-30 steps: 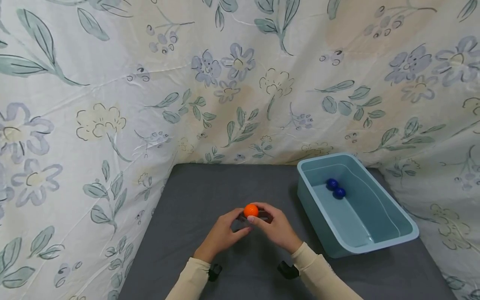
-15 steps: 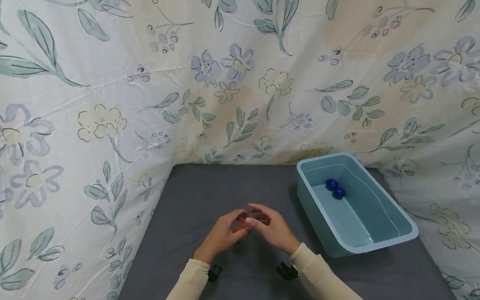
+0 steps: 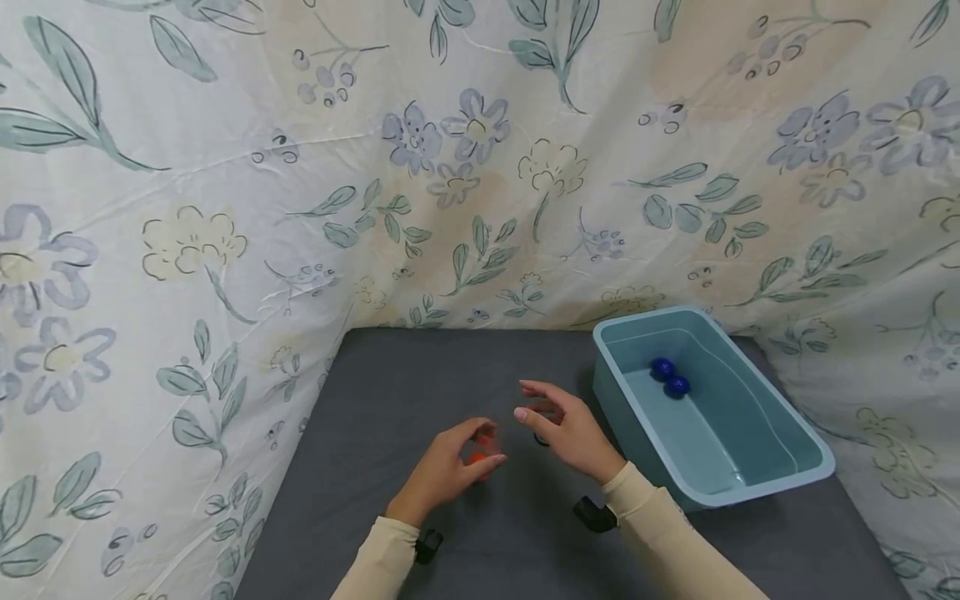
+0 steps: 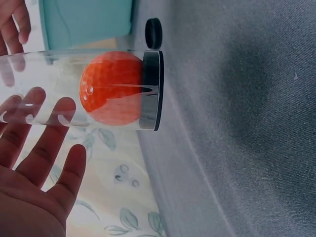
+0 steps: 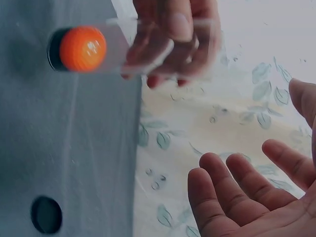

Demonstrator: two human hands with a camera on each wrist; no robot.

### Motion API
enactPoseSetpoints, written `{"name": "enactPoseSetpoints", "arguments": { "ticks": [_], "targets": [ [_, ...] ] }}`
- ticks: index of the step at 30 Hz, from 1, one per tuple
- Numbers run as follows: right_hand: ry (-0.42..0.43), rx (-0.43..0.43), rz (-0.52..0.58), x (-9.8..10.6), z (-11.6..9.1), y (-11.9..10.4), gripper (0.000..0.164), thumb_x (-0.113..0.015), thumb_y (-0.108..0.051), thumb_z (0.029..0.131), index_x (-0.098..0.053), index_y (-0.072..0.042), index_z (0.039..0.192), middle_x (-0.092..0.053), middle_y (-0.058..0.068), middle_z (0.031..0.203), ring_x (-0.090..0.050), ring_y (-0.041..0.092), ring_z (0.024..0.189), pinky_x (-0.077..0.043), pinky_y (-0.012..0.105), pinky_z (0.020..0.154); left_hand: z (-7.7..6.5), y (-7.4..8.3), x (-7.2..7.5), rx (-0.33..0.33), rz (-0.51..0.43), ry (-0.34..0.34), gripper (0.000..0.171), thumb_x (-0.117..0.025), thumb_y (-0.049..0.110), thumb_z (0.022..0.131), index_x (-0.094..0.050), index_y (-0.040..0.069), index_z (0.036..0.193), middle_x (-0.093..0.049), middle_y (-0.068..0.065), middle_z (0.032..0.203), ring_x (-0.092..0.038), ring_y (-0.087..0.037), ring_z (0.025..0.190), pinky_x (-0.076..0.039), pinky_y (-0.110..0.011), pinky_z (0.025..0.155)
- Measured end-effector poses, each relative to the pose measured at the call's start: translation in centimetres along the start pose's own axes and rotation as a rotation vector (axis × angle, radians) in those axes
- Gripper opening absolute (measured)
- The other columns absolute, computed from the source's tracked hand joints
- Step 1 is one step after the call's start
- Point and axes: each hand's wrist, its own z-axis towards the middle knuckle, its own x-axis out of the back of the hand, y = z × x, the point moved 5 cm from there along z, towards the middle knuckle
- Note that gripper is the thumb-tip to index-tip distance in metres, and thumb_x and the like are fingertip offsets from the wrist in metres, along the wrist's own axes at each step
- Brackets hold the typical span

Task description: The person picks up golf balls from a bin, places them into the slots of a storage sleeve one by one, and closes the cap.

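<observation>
My left hand (image 3: 450, 467) grips an upright clear plastic tube (image 5: 116, 47) with a black base. Inside it, an orange golf ball (image 4: 111, 89) sits at the bottom against that base. The tube is hard to make out in the head view, where only some orange shows between the fingers. Apart from the tube, my right hand (image 3: 573, 433) is held over the table with its fingers spread and nothing in them. A round black cap (image 4: 154, 33) lies on the table near the right hand, mostly covered by that hand in the head view.
A light blue bin (image 3: 628, 400) stands at the right of the dark cloth-covered table (image 3: 427, 375). Two dark blue balls (image 3: 677, 387) lie in it, near its far left side. A floral curtain (image 3: 480, 250) hangs behind and at the sides.
The orange golf ball, earlier pinched by the right hand at the tube's mouth, has dropped to the tube's bottom. My right hand has moved away right and forward; the left stays put.
</observation>
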Motion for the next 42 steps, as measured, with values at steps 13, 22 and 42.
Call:
{"name": "enactPoseSetpoints", "arguments": {
  "ticks": [13,22,42],
  "targets": [
    [0.104,0.027,-0.171,7.2,0.9,-0.9,0.056,-0.066,-0.041,0.102,-0.053,-0.018,0.152,-0.060,0.015,0.146,-0.066,0.034,0.124,-0.058,0.054,0.096,-0.2,0.1,0.3,-0.007,0.027,0.011,0.044,-0.073,0.048,0.096,-0.061,0.027,0.133,-0.069,0.011,0.121,-0.071,-0.015,0.106,-0.059,-0.035,0.093],
    [0.150,-0.009,-0.296,12.4,0.9,-0.9,0.063,-0.064,-0.044,0.103,-0.048,-0.013,0.155,-0.057,0.021,0.149,-0.064,0.044,0.124,-0.056,0.063,0.095,-0.3,0.3,0.4,-0.011,0.025,0.016,0.044,-0.072,0.049,0.096,-0.062,0.027,0.133,-0.069,0.012,0.120,-0.070,-0.011,0.104,-0.059,-0.034,0.092],
    [0.108,-0.186,-0.422,17.5,2.2,5.3,0.076,-0.055,-0.061,0.102,-0.043,-0.010,0.157,-0.050,0.028,0.151,-0.057,0.051,0.131,-0.054,0.065,0.095,-0.3,0.4,0.2,0.011,0.025,-0.003,0.045,-0.073,0.048,0.096,-0.061,0.029,0.135,-0.068,0.012,0.121,-0.070,-0.016,0.106,-0.058,-0.036,0.093]
  ]
}}
